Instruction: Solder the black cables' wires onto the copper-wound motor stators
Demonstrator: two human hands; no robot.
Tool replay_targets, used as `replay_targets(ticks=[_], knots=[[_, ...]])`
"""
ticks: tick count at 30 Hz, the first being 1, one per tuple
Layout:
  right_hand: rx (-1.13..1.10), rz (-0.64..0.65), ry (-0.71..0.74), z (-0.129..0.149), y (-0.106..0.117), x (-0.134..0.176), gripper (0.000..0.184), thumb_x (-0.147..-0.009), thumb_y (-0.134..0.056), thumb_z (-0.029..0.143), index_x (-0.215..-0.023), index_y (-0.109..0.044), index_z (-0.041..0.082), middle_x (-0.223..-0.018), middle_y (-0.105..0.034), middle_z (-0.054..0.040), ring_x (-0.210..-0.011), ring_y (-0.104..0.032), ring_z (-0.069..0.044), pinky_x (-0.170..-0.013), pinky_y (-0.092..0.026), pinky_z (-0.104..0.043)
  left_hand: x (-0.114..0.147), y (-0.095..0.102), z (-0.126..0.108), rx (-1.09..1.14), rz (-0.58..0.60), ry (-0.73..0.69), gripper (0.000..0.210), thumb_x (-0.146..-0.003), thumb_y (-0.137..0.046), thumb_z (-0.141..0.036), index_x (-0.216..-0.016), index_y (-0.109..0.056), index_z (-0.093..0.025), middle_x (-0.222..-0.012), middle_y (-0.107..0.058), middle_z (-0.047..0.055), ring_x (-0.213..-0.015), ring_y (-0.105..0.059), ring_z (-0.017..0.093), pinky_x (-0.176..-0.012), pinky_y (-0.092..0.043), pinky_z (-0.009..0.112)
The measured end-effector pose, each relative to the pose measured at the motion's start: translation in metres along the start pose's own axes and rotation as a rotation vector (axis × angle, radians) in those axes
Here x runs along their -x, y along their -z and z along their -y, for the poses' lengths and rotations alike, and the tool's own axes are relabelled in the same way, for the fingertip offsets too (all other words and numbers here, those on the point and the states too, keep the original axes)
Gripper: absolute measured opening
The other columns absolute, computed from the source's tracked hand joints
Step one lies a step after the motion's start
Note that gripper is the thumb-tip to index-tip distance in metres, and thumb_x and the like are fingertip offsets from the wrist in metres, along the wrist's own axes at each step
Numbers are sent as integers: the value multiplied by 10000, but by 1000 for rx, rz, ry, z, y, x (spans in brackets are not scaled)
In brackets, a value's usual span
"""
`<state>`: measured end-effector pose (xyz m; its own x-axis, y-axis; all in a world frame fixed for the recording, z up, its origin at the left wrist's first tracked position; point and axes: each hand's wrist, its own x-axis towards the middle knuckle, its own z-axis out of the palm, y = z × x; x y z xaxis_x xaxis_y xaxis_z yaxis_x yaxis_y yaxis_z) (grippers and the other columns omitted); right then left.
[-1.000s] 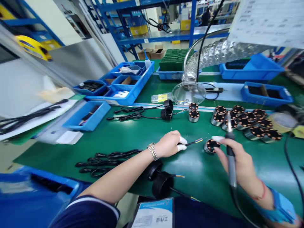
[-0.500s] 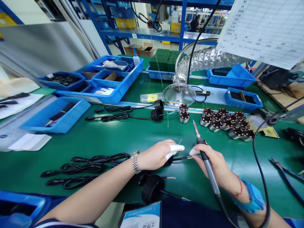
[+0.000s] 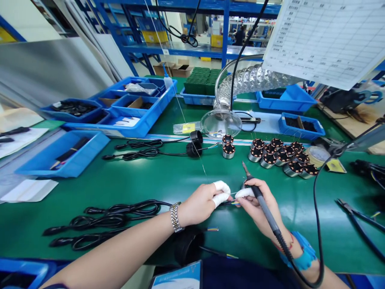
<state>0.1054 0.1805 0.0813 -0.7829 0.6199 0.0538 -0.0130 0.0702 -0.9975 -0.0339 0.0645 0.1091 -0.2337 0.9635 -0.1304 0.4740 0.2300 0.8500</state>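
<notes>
My right hand (image 3: 263, 206) is closed around the grey grip of a soldering iron (image 3: 267, 212), whose tip points up and away. Its white-covered fingertip is beside a motor stator (image 3: 244, 184), mostly hidden behind that hand. My left hand (image 3: 207, 200), with white finger cots on thumb and forefinger, pinches a thin silvery wire (image 3: 235, 193) that reaches toward my right fingertips. Just below, the coloured wire ends (image 3: 235, 203) of a black cable lie between the hands. Whether the right fingers also grip these wires, I cannot make out.
Black coiled cables (image 3: 114, 216) lie at left, and a black round cap (image 3: 188, 245) is near my body. Several copper-wound stators (image 3: 282, 154) stand beyond the iron. Pliers (image 3: 357, 220) rest at right. A clear fume hood (image 3: 221, 123) and blue bins (image 3: 63, 154) are farther back.
My hands have come together, the left fingertips moving right to meet the right ones. The soldering iron has shifted slightly left and down. The thin wire now points toward the right hand.
</notes>
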Motion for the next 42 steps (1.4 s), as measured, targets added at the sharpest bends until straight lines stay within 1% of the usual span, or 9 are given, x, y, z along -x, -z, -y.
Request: replay_targets(ticks=[6, 10, 16, 22, 26, 30, 33, 36, 42], knots=[[28, -15, 28, -1, 0, 0, 362, -678, -652, 207, -974, -447, 237, -843, -564, 3, -662, -624, -109, -637, -539, -231, -2, -5, 1, -84, 74, -49, 184, -847, -395, -241, -832, -568, -178, -775, -633, -7, -685, -556, 116, -618, -388, 206], [37, 1, 34, -2, 1, 0, 362, -682, -646, 209, -976, -438, 240, -800, -553, 12, -621, -612, -109, -592, -534, -231, -4, -5, 1, 12, 144, 3, 165, -836, -413, -249, -872, -556, -175, -790, -669, 17, -710, -600, 125, -638, -418, 211], [159, -18, 136, -12, 4, 2, 343, -692, -646, 200, -975, -455, 236, -844, -595, -17, -671, -619, -133, -642, -518, -265, -8, -4, -2, 193, 188, 122, 188, -804, -458, -279, -894, -546, -140, -713, -654, 32, -557, -549, 100, -553, -409, 207], [215, -47, 217, -13, 2, 2, 319, -700, -639, 192, -963, -464, 236, -792, -619, -10, -686, -614, -133, -663, -505, -262, -10, -6, 2, 256, 107, 178, 221, -762, -510, -315, -699, -601, -123, -600, -563, -4, -537, -445, 85, -526, -340, 199], [160, -21, 132, -9, -3, 0, 362, -719, -622, 209, -1021, -425, 241, -861, -623, -25, -695, -625, -135, -684, -525, -284, -9, -10, 5, 274, -12, 152, 190, -760, -509, -294, -693, -583, -133, -632, -556, 0, -611, -480, 111, -593, -368, 221], [188, -39, 75, -7, -7, 3, 389, -713, -626, 215, -1042, -419, 238, -778, -613, -5, -635, -620, -133, -638, -535, -278, -9, -12, 7, 313, -83, 153, 162, -767, -503, -278, -728, -570, -136, -649, -557, 0, -627, -484, 113, -616, -370, 228], [206, -55, 87, -8, -6, 5, 367, -725, -615, 215, -1039, -424, 235, -746, -606, 1, -615, -614, -132, -619, -532, -275, -10, -11, 7, 321, -85, 167, 176, -772, -501, -294, -751, -576, -136, -637, -545, -5, -600, -464, 105, -588, -356, 222], [199, -88, 154, -7, 0, 2, 375, -734, -609, 217, -1052, -410, 240, -846, -621, -23, -699, -626, -141, -693, -528, -299, -10, -10, 7, 306, -62, 159, 196, -774, -500, -307, -726, -579, -133, -618, -528, -10, -582, -442, 99, -559, -335, 213], [332, -17, 239, 0, 9, -7, 306, -742, -596, 208, -1012, -453, 232, -849, -632, -26, -716, -626, -139, -690, -514, -267, -10, -9, 7, 256, -17, 141, 205, -769, -499, -309, -704, -585, -135, -645, -545, -3, -600, -451, 105, -578, -347, 216]])
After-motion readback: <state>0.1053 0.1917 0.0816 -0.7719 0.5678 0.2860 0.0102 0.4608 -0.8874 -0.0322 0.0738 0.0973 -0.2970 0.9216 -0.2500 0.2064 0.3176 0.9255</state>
